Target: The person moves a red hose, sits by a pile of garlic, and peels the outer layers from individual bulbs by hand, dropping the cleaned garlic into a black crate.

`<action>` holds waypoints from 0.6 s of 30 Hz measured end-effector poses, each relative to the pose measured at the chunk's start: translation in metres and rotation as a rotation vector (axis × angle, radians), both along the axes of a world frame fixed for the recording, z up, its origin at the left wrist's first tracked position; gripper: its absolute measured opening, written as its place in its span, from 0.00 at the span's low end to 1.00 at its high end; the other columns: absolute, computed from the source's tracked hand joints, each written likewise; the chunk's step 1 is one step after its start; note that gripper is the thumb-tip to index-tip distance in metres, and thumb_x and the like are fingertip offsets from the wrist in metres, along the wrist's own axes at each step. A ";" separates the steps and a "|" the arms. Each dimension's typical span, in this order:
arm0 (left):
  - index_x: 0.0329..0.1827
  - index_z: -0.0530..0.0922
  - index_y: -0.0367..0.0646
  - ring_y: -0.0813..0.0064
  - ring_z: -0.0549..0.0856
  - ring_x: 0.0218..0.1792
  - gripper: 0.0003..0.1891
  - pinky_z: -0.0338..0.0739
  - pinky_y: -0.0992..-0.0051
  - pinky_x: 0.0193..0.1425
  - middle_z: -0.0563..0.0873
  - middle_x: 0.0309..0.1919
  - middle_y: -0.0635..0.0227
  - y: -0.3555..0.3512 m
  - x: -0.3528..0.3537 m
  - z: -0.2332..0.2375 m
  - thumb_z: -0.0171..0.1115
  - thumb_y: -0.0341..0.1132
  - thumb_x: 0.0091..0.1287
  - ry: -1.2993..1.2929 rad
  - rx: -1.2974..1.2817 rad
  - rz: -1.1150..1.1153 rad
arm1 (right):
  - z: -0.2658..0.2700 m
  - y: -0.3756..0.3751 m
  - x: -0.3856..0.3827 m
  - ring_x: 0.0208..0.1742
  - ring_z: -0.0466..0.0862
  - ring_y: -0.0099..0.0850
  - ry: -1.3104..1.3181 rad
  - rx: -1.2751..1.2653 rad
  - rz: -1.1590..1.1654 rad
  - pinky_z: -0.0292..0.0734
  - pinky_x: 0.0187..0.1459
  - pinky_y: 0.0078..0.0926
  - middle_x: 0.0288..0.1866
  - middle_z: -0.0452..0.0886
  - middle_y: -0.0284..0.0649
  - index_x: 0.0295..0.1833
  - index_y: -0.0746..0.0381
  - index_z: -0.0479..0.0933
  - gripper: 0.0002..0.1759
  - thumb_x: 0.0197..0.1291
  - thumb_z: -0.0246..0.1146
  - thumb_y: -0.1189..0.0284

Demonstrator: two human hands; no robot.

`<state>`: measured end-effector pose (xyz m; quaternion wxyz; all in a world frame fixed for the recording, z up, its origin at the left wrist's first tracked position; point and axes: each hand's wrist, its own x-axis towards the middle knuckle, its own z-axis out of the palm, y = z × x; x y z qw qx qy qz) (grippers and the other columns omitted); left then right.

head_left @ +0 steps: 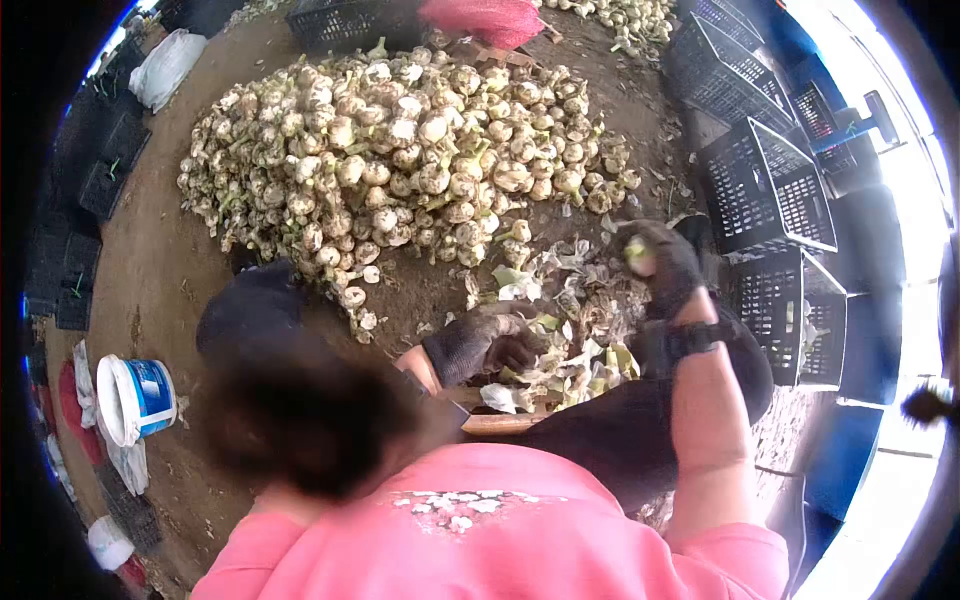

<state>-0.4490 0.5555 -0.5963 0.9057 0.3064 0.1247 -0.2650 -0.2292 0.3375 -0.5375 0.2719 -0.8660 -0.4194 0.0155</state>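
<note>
My right hand (672,268), in a dark glove, is raised at the right of the peelings with its fingers closed round a pale onion (640,256). Over the heap of loose white and purplish skins (575,290) is my left hand (485,343), also in a dark glove. Its fingers look spread, and a pale green scrap lies by their tips. I cannot make out anything in that hand. In front of both hands lies a large pile of soiled whitish onions (400,150), some with green stem stubs.
Black plastic crates (768,190) line the right side, and more dark crates (115,165) stand at the left. A white and blue bucket (135,400) lies tilted on the dirt floor at left. A red mesh sack (485,20) lies behind the pile. Dark hair blurs the lower middle.
</note>
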 end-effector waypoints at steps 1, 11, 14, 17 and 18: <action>0.61 0.66 0.40 0.70 0.85 0.38 0.19 0.81 0.71 0.43 0.82 0.39 0.62 0.005 0.001 -0.004 0.52 0.33 0.67 0.003 0.198 0.092 | 0.034 -0.007 0.002 0.41 0.81 0.32 0.409 0.196 -0.219 0.78 0.47 0.28 0.44 0.81 0.40 0.50 0.59 0.77 0.18 0.51 0.65 0.75; 0.58 0.71 0.38 0.78 0.82 0.36 0.17 0.80 0.75 0.40 0.81 0.39 0.67 0.008 0.020 0.001 0.51 0.30 0.67 0.034 0.562 0.156 | -0.039 0.075 0.091 0.38 0.80 0.24 0.684 0.434 -0.421 0.75 0.44 0.21 0.37 0.83 0.35 0.48 0.63 0.79 0.11 0.62 0.60 0.72; 0.58 0.72 0.38 0.80 0.81 0.36 0.17 0.80 0.76 0.40 0.81 0.38 0.68 0.012 0.020 -0.009 0.51 0.30 0.66 0.057 0.671 0.166 | -0.086 0.176 0.045 0.49 0.81 0.48 0.356 0.068 -0.411 0.75 0.51 0.37 0.46 0.82 0.54 0.56 0.59 0.75 0.27 0.59 0.60 0.52; 0.57 0.71 0.38 0.80 0.82 0.37 0.16 0.79 0.76 0.40 0.81 0.38 0.67 0.012 0.018 -0.018 0.50 0.27 0.66 0.090 0.660 0.166 | -0.157 0.246 0.069 0.60 0.74 0.51 0.643 -0.273 -0.773 0.71 0.56 0.43 0.58 0.75 0.58 0.63 0.68 0.65 0.46 0.52 0.60 0.40; 0.57 0.71 0.37 0.79 0.82 0.37 0.16 0.79 0.76 0.41 0.81 0.38 0.67 0.013 0.016 -0.023 0.50 0.27 0.66 0.084 0.666 0.166 | -0.172 0.255 0.071 0.62 0.73 0.50 0.683 -0.228 -0.901 0.71 0.57 0.42 0.59 0.74 0.57 0.63 0.67 0.64 0.47 0.50 0.61 0.39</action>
